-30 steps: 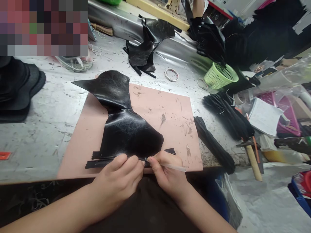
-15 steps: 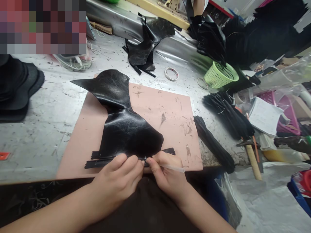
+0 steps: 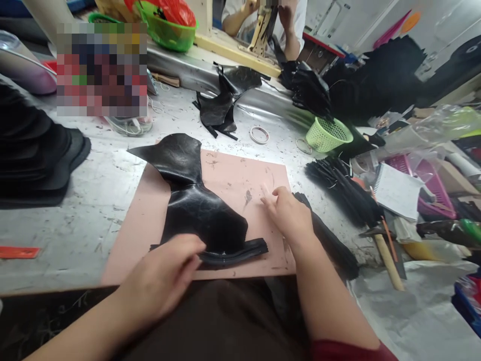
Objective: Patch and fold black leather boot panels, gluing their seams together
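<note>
A glossy black leather-like piece [image 3: 205, 213] lies on the pink board, narrow at its middle and pointed at the upper left. Along its lower edge runs a black toothed strip [image 3: 255, 248] with small pale marks, its right end bent slightly upward. My left hand [image 3: 169, 273] is closed, its curled fingers over the left part of the strip; what they hold, if anything, is hidden. Over the board's right side is my right hand [image 3: 289, 213], off the black piece, blurred, fingers apart. A faint pale streak shows beside its fingertips.
The pink board [image 3: 130, 235] lies at the table's front edge. Black stacks [image 3: 33, 160] stand left. Behind are another black piece [image 3: 221, 100], a tape ring [image 3: 259, 134] and a green basket [image 3: 326, 136]. Black bundles and a hammer [image 3: 389, 263] lie right. A person works at the back.
My right hand has left the strip and moved up and right, away from my left hand. My left hand has shifted slightly left along the strip. The view has tilted upward.
</note>
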`<state>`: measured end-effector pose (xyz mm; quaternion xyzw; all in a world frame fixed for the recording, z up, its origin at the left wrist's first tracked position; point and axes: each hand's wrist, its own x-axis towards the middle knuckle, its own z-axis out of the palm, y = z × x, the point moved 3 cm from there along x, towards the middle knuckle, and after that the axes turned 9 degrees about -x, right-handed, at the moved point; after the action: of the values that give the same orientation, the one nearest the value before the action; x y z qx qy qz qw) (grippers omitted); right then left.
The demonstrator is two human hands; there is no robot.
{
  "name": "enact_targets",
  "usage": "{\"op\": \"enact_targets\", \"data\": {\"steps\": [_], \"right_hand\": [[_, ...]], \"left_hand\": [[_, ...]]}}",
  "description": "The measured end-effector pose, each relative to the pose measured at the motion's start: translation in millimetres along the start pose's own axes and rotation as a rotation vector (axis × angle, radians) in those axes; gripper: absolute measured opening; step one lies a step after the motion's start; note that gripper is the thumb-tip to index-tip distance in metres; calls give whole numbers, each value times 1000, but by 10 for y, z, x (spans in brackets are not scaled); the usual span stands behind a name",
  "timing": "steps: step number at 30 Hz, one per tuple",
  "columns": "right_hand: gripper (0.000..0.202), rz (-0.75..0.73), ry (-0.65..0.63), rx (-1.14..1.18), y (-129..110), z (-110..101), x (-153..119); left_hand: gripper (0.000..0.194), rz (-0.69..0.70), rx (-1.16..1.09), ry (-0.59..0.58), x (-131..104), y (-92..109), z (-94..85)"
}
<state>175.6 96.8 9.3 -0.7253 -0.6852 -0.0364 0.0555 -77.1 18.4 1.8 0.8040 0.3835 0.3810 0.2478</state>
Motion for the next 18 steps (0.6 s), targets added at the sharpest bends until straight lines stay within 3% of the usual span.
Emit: {"op": "enact_targets", "data": {"steps": [3,6,7,9,11,14,16,18], "right_hand": [[20,-268,201,183,-432,-177,-192],[17,-831,119,264,-1086,-174,-570],[9,-949,155,223,-1259,-144,-674],[11,-1029,262,206,-1500,-72,-778],[13,-944,319,389,-1597,-30,-760],[8,-568,231,919,-1459,-28,-627],[6,-248,168,1227,-1153,-39,-559],[4,31,152,1402,-646,-59,-514]], "left_hand": [[18,-228,-88,167,-36,-180,-295],[24,-263,-35,69,-73,-299,-434],[27,-241,4,8,-87,-319,-444],[33,-175,93,-74,-117,-337,-444],[41,-115,141,-117,-149,-337,-434],[54,-71,111,-149,-204,-319,-416],[58,-47,102,-151,-255,-295,-394],[59,-26,118,-106,-309,-268,-369]]}}
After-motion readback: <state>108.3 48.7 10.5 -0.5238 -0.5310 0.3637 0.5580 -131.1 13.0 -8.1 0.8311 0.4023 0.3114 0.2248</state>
